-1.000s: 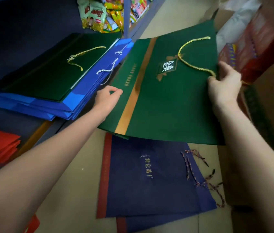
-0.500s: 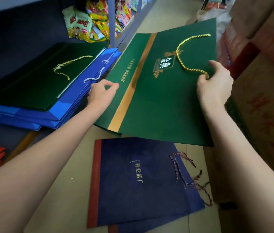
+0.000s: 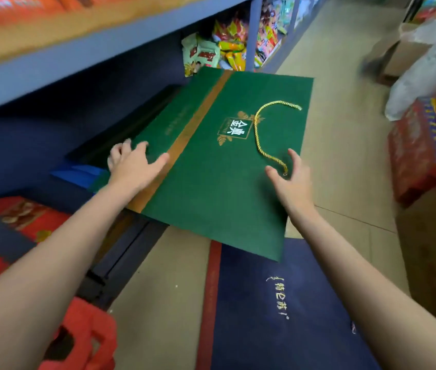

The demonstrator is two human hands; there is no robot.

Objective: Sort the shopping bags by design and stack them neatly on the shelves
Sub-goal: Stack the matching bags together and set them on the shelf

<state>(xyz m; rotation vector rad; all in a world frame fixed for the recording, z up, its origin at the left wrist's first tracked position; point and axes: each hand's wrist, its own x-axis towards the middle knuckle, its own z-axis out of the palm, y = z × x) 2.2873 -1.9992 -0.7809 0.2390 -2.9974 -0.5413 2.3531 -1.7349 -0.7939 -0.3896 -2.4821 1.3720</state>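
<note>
Green bag (image 3: pixel 219 188): flat paper shopping bag with a gold-brown stripe, a white and gold emblem and a gold cord handle (image 3: pixel 261 134) lying loose on its face. Its far-left part rests on the stack on the lower shelf (image 3: pixel 24 145); its near-right corner juts out over the floor.

Left hand (image 3: pixel 134 166): lies flat on the bag's left part, fingers straight and spread, thumb reaching to the stripe.

Right hand (image 3: pixel 290 182): over the bag's right part, next to the near end of the cord, fingers and thumb spread and loosely bent, gripping nothing. Whether the palm touches the bag cannot be told.

Stack under the green bag: dark green bags (image 3: pixel 120 132) above, blue bags (image 3: pixel 78 172) below, edges showing to the left.

Navy bag (image 3: pixel 286 311): flat on the floor, red strip along its left edge, pale lettering; its far end lies beneath the green bag's corner.

Red bags (image 3: pixel 24 220): on the shelf, near left.

Snack packets (image 3: pixel 219 49): on the shelf farther back.

Red boxes (image 3: pixel 422 145): at right.
</note>
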